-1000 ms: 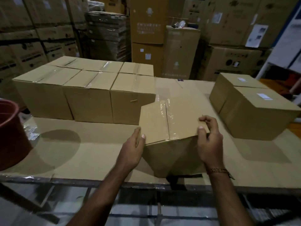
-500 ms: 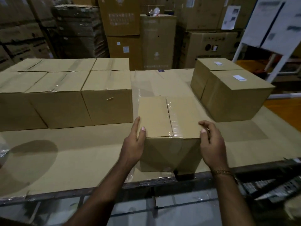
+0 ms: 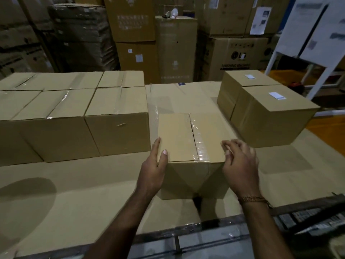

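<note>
The taped box [image 3: 190, 139] sat near the front edge of the table [image 3: 74, 187], the left hand [image 3: 154, 169] pressed flat against its left side with thumb on top, the right hand [image 3: 240, 165] curling blurred fingers over its right top edge.

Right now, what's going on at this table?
A person is handling a taped box that sits flat near the front edge of a cardboard-covered table. The left hand lies flat against its left side, thumb on the top. The right hand is at the top right edge, too blurred to tell its grip. Rows of boxes stand to the left and two labelled boxes to the right.
</note>
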Available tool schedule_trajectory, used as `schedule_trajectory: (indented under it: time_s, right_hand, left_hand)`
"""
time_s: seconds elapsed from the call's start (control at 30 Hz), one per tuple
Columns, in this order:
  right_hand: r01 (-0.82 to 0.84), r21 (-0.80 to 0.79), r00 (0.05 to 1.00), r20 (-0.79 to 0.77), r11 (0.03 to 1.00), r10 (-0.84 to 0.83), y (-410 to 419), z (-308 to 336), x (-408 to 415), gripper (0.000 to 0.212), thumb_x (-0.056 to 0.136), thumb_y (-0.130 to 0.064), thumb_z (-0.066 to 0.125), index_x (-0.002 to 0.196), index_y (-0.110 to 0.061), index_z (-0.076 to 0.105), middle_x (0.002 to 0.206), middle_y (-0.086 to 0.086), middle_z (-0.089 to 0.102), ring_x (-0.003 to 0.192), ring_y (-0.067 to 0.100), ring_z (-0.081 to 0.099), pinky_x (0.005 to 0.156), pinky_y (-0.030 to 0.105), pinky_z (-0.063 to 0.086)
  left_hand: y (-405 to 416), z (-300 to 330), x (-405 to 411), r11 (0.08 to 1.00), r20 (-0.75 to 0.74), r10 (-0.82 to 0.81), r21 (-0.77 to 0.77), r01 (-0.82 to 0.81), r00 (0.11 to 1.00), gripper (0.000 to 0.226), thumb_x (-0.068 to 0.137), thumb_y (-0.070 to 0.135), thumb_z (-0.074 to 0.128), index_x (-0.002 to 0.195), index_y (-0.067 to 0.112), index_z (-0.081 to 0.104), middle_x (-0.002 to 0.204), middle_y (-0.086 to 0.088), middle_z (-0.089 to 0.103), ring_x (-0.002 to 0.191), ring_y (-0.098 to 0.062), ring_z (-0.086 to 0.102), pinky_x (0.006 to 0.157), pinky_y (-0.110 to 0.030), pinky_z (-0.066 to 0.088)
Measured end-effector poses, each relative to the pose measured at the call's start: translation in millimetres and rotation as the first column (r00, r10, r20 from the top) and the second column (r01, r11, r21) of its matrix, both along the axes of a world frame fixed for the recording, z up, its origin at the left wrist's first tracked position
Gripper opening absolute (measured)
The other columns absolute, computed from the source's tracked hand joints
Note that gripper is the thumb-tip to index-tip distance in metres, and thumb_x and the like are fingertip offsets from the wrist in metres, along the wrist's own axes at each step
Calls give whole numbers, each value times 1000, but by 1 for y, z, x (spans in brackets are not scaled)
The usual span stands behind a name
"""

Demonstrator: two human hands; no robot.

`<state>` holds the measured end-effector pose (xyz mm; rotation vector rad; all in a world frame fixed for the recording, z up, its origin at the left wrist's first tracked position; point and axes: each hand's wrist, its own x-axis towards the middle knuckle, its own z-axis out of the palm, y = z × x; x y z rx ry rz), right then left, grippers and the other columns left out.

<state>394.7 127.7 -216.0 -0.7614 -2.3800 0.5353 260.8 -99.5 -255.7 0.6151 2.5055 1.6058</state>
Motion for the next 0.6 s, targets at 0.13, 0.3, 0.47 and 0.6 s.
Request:
schedule_trajectory:
  time_s: [0.13, 0.3, 0.47, 0.6]
  right_hand:
    - [-30, -159, 994, 99, 987, 46, -1, 5, -28, 55, 106, -56, 48, 153, -28, 55, 169, -2, 34, 146, 30, 44, 117, 52, 43]
    - [-36, 15, 935, 354, 999, 28, 1, 3, -67, 102, 87, -95, 21, 169, -34, 17, 178, -2, 3, 158, 33, 19, 125, 53, 25]
    - [-24, 45, 935, 353, 999, 7, 15, -2, -103, 111, 79, -102, 11, 169, -38, 12, 178, -6, 1, 159, 33, 17, 124, 55, 27]
    - [-28, 36, 934, 357, 999, 13, 23, 0, -131, 110, 79, -103, 13, 169, -39, 9, 178, -7, -2, 159, 33, 16, 124, 56, 29]
  left_hand:
    - [8, 2, -30, 1000, 20, -7, 19, 7, 1000, 68, 101, 73, 32, 164, 51, 19, 161, 2, 50, 143, -20, 52, 115, -46, 48]
    - [24, 4, -61, 998, -39, 51, 22, -50, 998, 62, 107, 61, 40, 165, 41, 28, 161, 5, 49, 144, -17, 48, 114, -39, 45]
    - [36, 17, -99, 958, -251, 100, -236, -161, 963, 63, 105, 58, 43, 159, 24, 45, 154, 1, 52, 142, -19, 40, 107, -39, 44]
    - [40, 27, -124, 910, -396, 24, -371, -184, 918, 52, 104, 54, 50, 143, 20, 60, 152, -2, 51, 144, -22, 39, 110, -41, 46]
